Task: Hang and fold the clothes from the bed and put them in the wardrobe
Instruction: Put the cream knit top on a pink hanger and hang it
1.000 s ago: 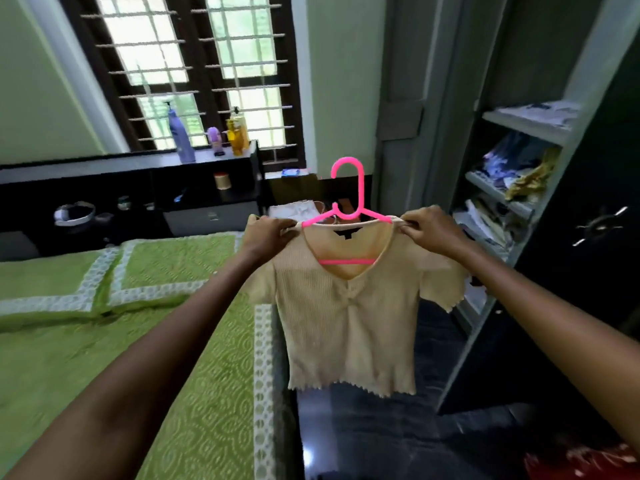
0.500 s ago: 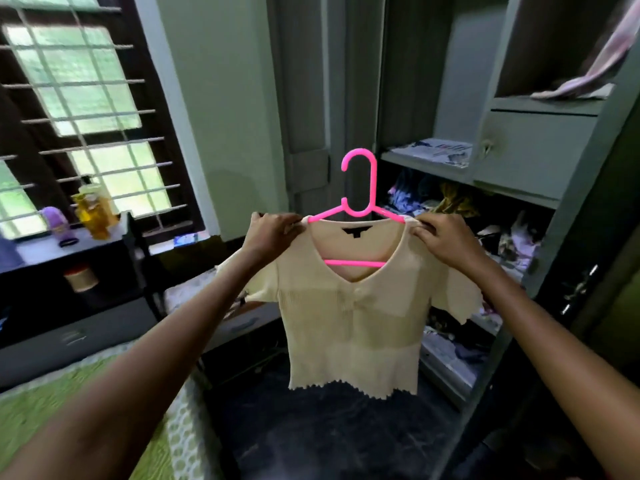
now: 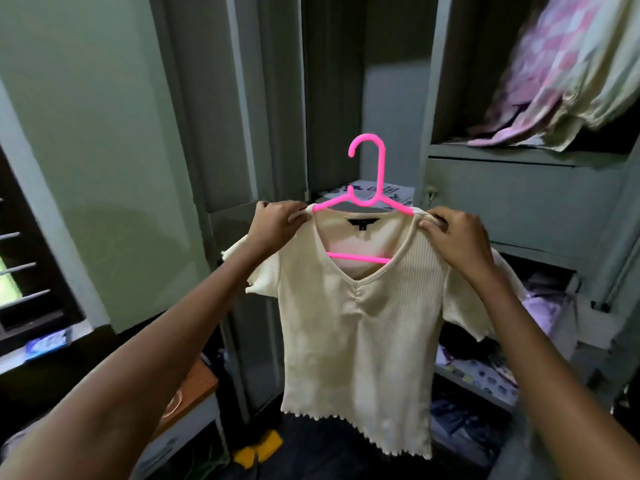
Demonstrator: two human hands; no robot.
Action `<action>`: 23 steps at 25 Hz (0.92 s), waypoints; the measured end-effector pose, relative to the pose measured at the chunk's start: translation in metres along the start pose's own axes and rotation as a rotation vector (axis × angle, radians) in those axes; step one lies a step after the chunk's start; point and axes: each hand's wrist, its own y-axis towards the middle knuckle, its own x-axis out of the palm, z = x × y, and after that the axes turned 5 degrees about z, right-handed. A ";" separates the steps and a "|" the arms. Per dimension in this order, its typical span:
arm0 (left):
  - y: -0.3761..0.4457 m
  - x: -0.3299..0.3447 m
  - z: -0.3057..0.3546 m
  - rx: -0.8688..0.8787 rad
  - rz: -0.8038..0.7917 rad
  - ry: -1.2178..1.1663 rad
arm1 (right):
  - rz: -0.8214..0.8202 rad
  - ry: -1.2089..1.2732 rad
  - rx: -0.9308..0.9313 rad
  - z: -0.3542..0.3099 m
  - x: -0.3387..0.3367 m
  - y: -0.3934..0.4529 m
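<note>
A cream ribbed V-neck top (image 3: 360, 327) hangs on a pink plastic hanger (image 3: 367, 199), held up in the air in front of the open grey wardrobe (image 3: 519, 188). The left hand (image 3: 277, 225) grips the top's left shoulder, its fingers (image 3: 294, 216) curled tight round the fabric and the hanger end beneath it. The right hand (image 3: 457, 237) grips the other shoulder the same way, fingers pinching the cloth over the hanger's arm. The hanger's hook stands upright above the top's neckline, free of any rail, and its lower bar shows through the neck opening. The top's scalloped hem hangs loose, well above the dark floor (image 3: 322, 455).

Above and right of the top, a pink checked cloth (image 3: 554, 81) spills from the wardrobe's upper compartment. Right of the top, lower wardrobe shelves hold jumbled clothes (image 3: 540, 306). Behind the hanger's hook, a printed paper (image 3: 384, 192) lies on a shelf. Below and left of the top sits a yellow object (image 3: 258, 452) on the floor.
</note>
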 end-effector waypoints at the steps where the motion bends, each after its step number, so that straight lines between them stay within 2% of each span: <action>1: 0.018 0.010 -0.003 -0.002 0.010 -0.058 | 0.028 -0.028 0.021 0.001 0.001 0.012; 3: 0.053 0.030 -0.007 0.004 0.030 -0.178 | 0.080 -0.089 0.052 0.002 0.001 0.035; 7: 0.123 0.068 -0.006 0.131 0.054 -0.356 | 0.214 -0.224 0.088 0.006 -0.010 0.077; 14: 0.235 0.113 0.014 0.284 0.005 -0.623 | 0.430 -0.500 -0.006 -0.010 -0.038 0.129; 19: 0.292 0.124 0.044 0.358 -0.049 -0.759 | 0.463 -0.645 0.027 -0.016 -0.064 0.156; 23: 0.325 0.122 0.066 0.379 -0.048 -0.781 | 0.535 -0.775 0.069 -0.034 -0.092 0.183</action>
